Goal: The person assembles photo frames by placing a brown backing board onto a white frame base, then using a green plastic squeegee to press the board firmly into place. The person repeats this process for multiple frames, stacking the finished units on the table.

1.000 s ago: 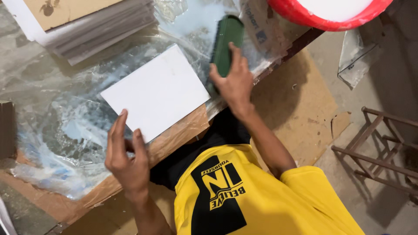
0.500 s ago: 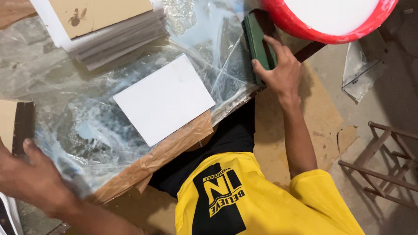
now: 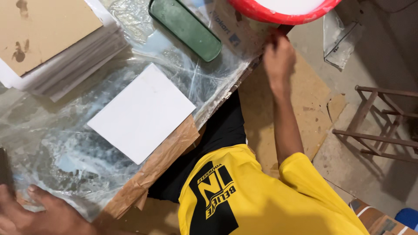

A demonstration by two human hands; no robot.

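Note:
My right hand [image 3: 278,54] is up at the table's far right corner, fingers curled on the rim of a red tub [image 3: 261,13] with white contents. A dark green oblong block [image 3: 187,28] lies free on the clear plastic sheet [image 3: 65,143], left of that hand. A white square tile [image 3: 141,111] lies flat in the middle of the sheet. My left hand [image 3: 35,213] rests at the bottom left, fingers spread on the plastic, holding nothing. A dark object [image 3: 4,172] sits just above it at the frame's edge.
A stack of white boards topped with brown cardboard [image 3: 43,39] stands at the upper left. Torn brown paper [image 3: 161,161] hangs off the table's near edge. A rusty metal frame [image 3: 379,126] and a crumpled plastic bag [image 3: 344,39] are on the floor to the right.
My right hand let go of the green block and moved right to the red tub's rim. My left hand left the tile's near edge and dropped to the bottom left.

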